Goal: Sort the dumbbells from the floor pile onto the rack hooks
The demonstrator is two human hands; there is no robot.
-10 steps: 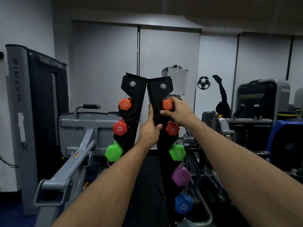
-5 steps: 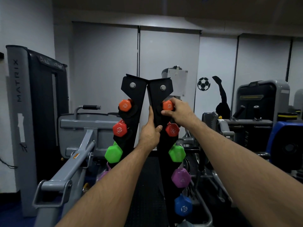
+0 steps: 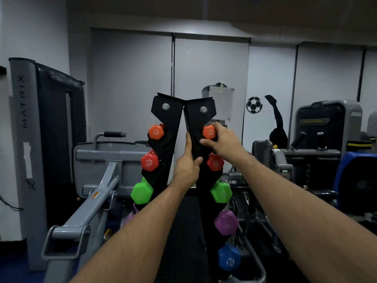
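**Both hands on the dumbbell rack, top right hook**

Straight ahead stands a black, A-shaped metal dumbbell rack (image 3: 184, 119), its two plates meeting at a peak with a silver bolt in each. Pale wall panels run behind it, one bearing a black-and-white football sticker (image 3: 254, 105). A tall grey weight machine lettered MATRIX (image 3: 24, 139) fills the left edge, and a grey padded bench frame (image 3: 98, 180) slopes down beside the rack's left leg. More grey and black machines (image 3: 326, 129) crowd the right, with a blue one at the far edge. Dark rubber matting (image 3: 183, 242) shows between the rack legs; that narrow strip is the only open floor in sight.

On the left leg hang an orange hexagonal dumbbell (image 3: 156, 132), a red one (image 3: 149, 161) and a green one (image 3: 142, 192). On the right leg hang a red (image 3: 215, 164), a green (image 3: 221, 192), a purple (image 3: 226, 222) and a blue dumbbell (image 3: 228, 259).

The right hand (image 3: 222, 142) is wrapped around a second orange hexagonal dumbbell (image 3: 209, 132) at the right leg's top hook, fingers over it and thumb beneath. The left hand (image 3: 186, 170) clasps the inner edge of the right plate, thumb on its front face.
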